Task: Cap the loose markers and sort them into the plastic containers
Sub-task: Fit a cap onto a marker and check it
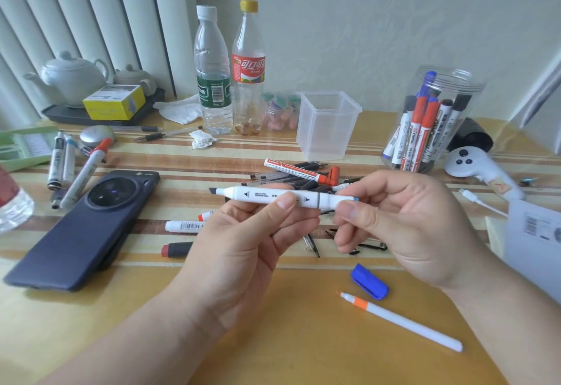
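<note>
I see white marker, dark chisel tip; blue cap; white pen, orange band; table tan, brown-cream stripes; phone navy.

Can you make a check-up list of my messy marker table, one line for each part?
Surface: striped yellow table, crowded at the back.
Job's things: white marker uncapped at its left tip; round jar holds markers; square tub empty; loose markers and blue cap lie about.
Clutter: phone, water bottle, cola bottle, teapot, controller.
Hands: left hand and right hand both pinch the white marker.
Cables: white cable by the right edge.
Surroundings: blinds, pale wall.
</note>
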{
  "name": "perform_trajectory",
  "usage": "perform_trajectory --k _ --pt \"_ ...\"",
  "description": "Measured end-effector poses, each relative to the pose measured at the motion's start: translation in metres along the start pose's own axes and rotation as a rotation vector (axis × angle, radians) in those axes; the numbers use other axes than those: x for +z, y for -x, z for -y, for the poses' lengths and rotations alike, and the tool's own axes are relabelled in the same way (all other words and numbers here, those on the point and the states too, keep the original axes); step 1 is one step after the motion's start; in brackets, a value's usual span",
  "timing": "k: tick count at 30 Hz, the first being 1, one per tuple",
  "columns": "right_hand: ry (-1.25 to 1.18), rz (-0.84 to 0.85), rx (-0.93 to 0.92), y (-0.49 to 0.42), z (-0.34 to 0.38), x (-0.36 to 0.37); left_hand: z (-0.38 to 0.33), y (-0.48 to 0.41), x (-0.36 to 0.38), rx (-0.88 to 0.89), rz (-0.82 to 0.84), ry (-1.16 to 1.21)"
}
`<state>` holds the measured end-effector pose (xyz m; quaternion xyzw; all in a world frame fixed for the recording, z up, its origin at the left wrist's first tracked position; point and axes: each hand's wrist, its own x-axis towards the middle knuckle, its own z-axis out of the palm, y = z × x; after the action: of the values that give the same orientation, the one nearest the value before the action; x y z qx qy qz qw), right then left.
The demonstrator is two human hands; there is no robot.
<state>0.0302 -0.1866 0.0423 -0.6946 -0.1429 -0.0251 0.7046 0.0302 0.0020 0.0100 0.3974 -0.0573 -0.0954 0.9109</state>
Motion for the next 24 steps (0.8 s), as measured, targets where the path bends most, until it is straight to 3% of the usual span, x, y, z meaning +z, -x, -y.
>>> perform_trajectory --k 12,17,20,24 --pt "0.026 -0.002 -0.086 0.005 -0.010 0.010 -0.004 0.004 0.004 0.059 -0.032 -0.070" --pt "0.053 0.019 -0.088 -0.007 -0.010 0.005 -0.007 -0.002 0.005 0.162 -0.017 -0.112" --pt "0.152 -0.088 -0.100 -0.013 -0.014 -0.016 -0.015 -0.009 -0.001 0.201 -0.104 -0.085" --pt "0.473 -0.259 -0.119 -0.019 -0.025 -0.043 -0.027 -0.015 -0.017 0.293 -0.275 -0.101"
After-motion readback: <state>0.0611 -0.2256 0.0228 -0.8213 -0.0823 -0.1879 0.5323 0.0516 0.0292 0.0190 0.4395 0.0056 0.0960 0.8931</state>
